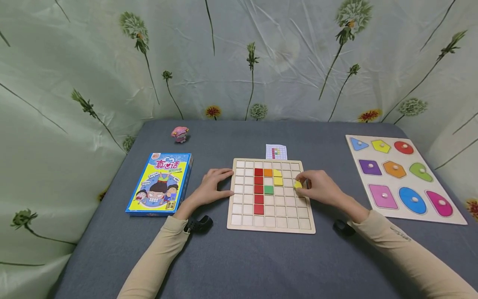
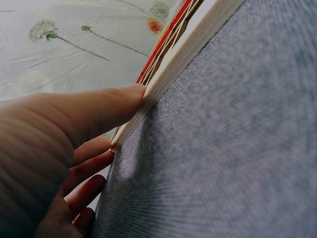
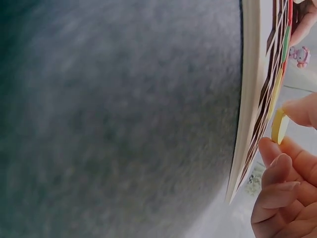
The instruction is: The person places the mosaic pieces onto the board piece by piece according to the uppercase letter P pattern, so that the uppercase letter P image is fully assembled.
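A wooden grid board [image 1: 270,230] lies on the table, with a column of red tiles [image 1: 259,189] in it. Right of that column sit an orange tile [image 1: 267,172], a green tile [image 1: 268,189] and two yellow pieces [image 1: 278,181], the upper one with a cut or rounded corner. My left hand [image 1: 210,187] touches the board's left edge with thumb and fingertips, fingers fairly straight. Over the right edge, my right hand [image 1: 324,187] pinches a small yellow tile [image 3: 280,126] between thumb and fingers, slightly above the board. Its full outline is partly covered by the fingers.
A small printed pattern card [image 1: 276,152] lies against the board's far edge. To the left are a blue and yellow box [image 1: 159,182] and a pink figurine [image 1: 180,134]. A knobbed shape puzzle [image 1: 405,178] lies at the right. A flowered curtain [image 1: 224,62] hangs behind the table.
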The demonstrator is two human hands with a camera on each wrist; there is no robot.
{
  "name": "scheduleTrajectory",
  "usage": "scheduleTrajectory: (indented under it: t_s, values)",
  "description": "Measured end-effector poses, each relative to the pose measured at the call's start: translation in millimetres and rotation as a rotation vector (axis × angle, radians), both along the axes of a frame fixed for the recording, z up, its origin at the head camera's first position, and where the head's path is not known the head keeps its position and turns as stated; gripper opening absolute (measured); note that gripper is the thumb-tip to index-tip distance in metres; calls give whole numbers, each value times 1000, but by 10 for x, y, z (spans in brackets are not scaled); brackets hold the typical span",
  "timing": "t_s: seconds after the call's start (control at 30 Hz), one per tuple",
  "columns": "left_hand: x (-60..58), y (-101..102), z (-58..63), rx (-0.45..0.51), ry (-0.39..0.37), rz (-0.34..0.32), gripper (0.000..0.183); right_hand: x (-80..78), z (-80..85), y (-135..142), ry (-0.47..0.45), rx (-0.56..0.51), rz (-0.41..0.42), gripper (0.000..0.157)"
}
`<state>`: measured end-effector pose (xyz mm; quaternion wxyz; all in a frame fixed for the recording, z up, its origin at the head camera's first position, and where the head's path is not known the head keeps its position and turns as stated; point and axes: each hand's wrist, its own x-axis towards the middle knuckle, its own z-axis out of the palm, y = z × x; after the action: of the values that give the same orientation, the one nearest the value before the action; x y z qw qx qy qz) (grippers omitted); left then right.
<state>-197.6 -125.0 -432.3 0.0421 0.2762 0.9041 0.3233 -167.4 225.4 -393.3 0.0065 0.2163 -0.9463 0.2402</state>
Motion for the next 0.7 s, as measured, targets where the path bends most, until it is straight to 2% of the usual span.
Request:
scheduleTrajectory:
  t_s: [0.7]
  values:
    - [-17,-8,-39,-5,-4,7,66,-9,22,-203,-49,18,-3,24]
